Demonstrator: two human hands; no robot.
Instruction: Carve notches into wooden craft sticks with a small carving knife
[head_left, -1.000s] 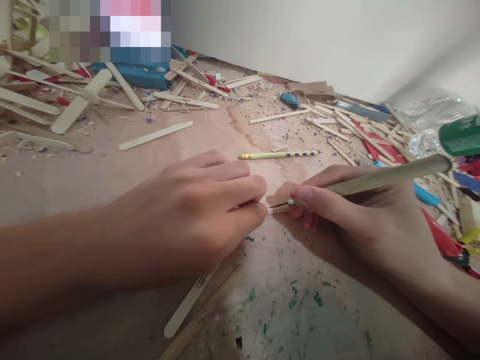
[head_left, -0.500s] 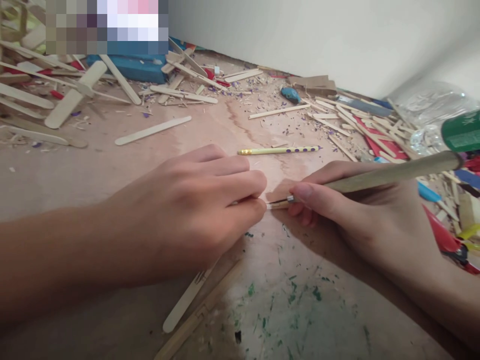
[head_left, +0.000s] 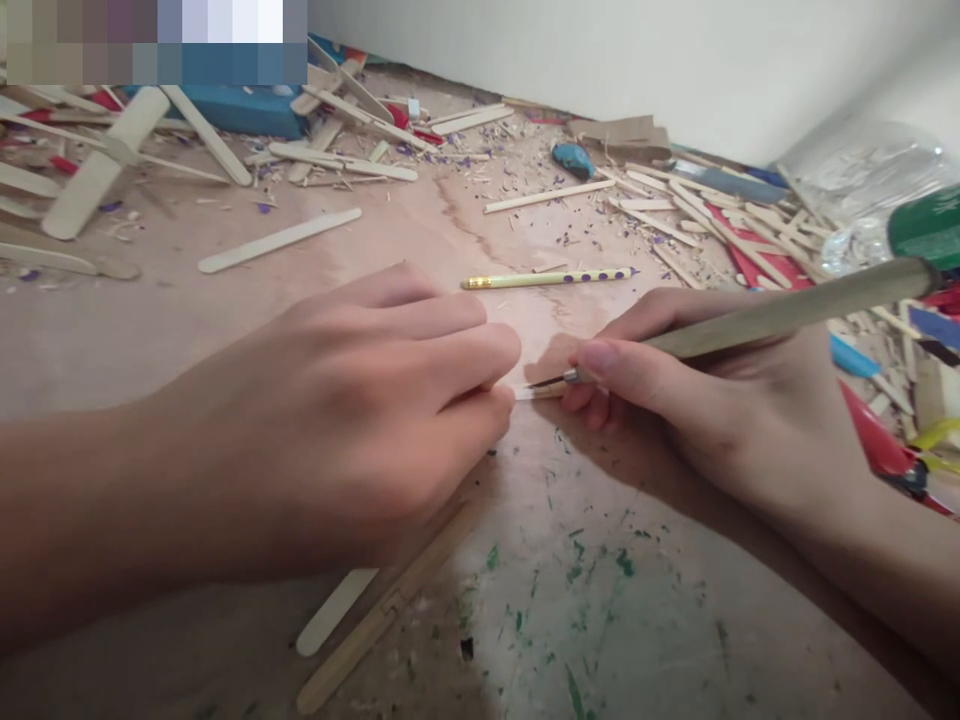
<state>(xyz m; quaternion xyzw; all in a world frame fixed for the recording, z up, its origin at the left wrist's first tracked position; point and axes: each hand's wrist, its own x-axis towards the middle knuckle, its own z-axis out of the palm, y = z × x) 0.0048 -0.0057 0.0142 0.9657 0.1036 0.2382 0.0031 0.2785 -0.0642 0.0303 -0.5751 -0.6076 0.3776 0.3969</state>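
My left hand (head_left: pixel 382 400) lies over the table with its fingers curled, pinching a small wooden craft stick (head_left: pixel 531 393) against the surface; most of the stick is hidden by the fingers. My right hand (head_left: pixel 675 390) grips a craft knife (head_left: pixel 757 318) like a pen, by its pale wooden handle. Its thin dark blade points left, with the tip at the stick close to my left fingertips. Below my left hand lie a pale craft stick (head_left: pixel 334 612) and a browner one (head_left: pixel 382 620) with a notch-like mark.
A yellow pencil (head_left: pixel 551 278) lies beyond my hands. Piles of craft sticks (head_left: pixel 105 165), a blue box (head_left: pixel 225 108) and shavings spread at the back left. On the right are more sticks, a red-handled tool (head_left: pixel 877 440) and a plastic bottle with a green label (head_left: pixel 926 228).
The view has shifted slightly, so everything sits a bit higher and further left. The blade has drawn slightly clear of my left fingers, and more of the held stick's pale end shows.
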